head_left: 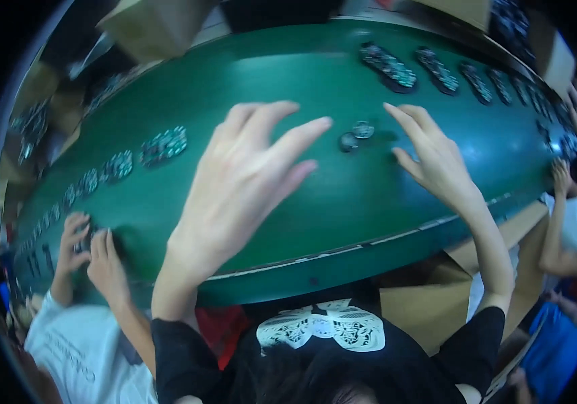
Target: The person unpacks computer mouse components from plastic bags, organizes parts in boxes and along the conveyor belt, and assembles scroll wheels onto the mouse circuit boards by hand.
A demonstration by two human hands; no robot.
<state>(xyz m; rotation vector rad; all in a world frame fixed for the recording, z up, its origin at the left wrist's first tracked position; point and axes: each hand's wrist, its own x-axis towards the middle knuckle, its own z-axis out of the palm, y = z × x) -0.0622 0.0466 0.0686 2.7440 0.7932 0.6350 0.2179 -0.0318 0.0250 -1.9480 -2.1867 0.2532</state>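
Note:
Two small, round, dark pieces lie side by side on the green tabletop, between my hands. The paler disc [363, 129] has a patterned face; the darker disc [349, 141] sits just nearer to me. My left hand [244, 158] hovers to their left, fingers bent and spread, holding nothing. On their other side my right hand [430, 148] is raised, thumb and fingers apart, with nothing in it. Neither hand touches the pieces. Their exact kind is too blurred to make out.
Long dark clusters with pale green bits [391, 67] form a row along the far right; similar clusters [164, 146] run down the left. A co-worker's hands [93, 249] work at the left, another person's hand [561, 176] at the right. An opened cardboard box [430, 310] stands by the table's near edge [342, 250].

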